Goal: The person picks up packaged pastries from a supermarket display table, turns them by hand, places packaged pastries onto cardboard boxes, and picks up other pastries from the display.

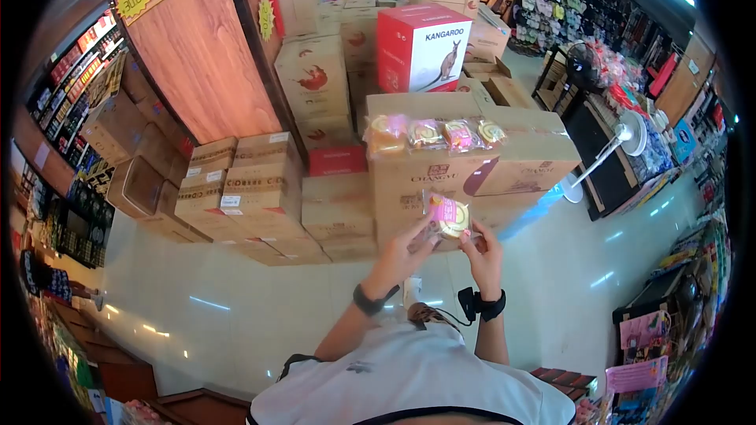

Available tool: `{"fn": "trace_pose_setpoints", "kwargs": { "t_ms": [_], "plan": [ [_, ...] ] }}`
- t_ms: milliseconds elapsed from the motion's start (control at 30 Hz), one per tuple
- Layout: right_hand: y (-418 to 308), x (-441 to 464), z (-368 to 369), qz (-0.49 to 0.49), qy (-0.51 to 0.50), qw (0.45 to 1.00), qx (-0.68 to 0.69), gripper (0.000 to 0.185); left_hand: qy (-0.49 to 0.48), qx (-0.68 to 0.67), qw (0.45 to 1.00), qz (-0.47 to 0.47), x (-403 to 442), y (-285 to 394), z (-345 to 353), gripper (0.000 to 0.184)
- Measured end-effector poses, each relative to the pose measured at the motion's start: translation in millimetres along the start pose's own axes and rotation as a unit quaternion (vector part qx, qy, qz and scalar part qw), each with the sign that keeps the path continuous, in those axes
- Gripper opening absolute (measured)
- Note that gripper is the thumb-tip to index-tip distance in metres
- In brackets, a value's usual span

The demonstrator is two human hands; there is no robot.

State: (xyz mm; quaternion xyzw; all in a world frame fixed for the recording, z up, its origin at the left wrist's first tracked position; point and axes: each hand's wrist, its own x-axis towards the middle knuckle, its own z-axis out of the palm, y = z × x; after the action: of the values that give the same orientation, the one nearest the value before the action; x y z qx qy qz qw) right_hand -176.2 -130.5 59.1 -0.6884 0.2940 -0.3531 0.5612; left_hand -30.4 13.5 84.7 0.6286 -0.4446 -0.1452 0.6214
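Observation:
Between my two hands is a clear-wrapped round cake with a cream swirl, like a slice of Swiss roll [453, 220], and a pink label on its left part. My left hand [411, 245] pinches the wrapper's left lower edge. On the opposite side, the fingers of my right hand [482, 253] are closed on the wrapper too. Just beyond, a row of several similar wrapped cakes [426, 134] lies on top of a brown carton [429, 171]. The held cake is in front of this carton, toward my body.
A red and white Kangaroo box [425, 47] stands behind the row. Stacked cartons [260, 181] fill the left side. To the right are a white standing fan [630, 134] and a dark display stand [592, 149]. Shiny tiled floor [228, 299] surrounds me, and another person [59, 282] is at far left.

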Motion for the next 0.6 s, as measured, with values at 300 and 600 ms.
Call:
{"fn": "trace_pose_setpoints", "kwargs": {
  "t_ms": [300,600],
  "plan": [
    [-25,149,24,-0.158,-0.035,0.984,-0.072,0.043,0.053,0.306,0.94,0.145,127,-1,-18,0.04],
    [-15,248,41,-0.235,-0.061,0.956,-0.163,0.041,0.097,0.437,0.887,0.113,205,-38,-18,0.043]
  ]
}}
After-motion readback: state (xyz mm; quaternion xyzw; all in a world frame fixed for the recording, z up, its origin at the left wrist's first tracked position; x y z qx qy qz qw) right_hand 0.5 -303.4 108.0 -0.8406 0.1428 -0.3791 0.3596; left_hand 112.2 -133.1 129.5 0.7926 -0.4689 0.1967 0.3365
